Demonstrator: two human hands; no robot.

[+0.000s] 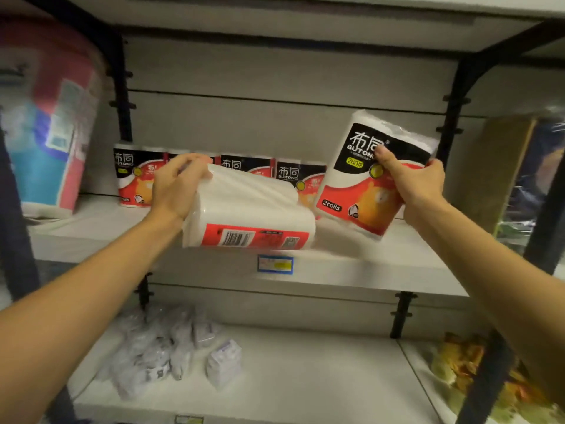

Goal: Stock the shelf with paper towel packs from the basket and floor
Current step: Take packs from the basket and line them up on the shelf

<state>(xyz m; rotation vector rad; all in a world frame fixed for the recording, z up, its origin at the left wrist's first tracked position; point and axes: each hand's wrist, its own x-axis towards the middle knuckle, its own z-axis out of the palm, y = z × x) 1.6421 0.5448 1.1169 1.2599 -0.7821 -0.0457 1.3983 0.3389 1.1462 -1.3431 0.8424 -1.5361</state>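
Observation:
My left hand (pixel 179 186) grips a paper towel pack (pixel 253 214) held flat, its barcode side towards me, just above the front of the white middle shelf (pixel 397 261). My right hand (pixel 412 185) grips a second pack (pixel 363 185), tilted and printed-side out, over the shelf's right part. Several matching red, black and white packs (pixel 134 175) stand in a row at the back of this shelf, partly hidden by my hands and the held packs.
A large pink and blue pack (pixel 52 123) stands at the far left. Small wrapped tissue packs (pixel 171 353) lie on the lower shelf. Black uprights (pixel 455 96) frame the bay. Colourful bags (pixel 477 371) sit at lower right. A price label (pixel 275 264) is on the shelf edge.

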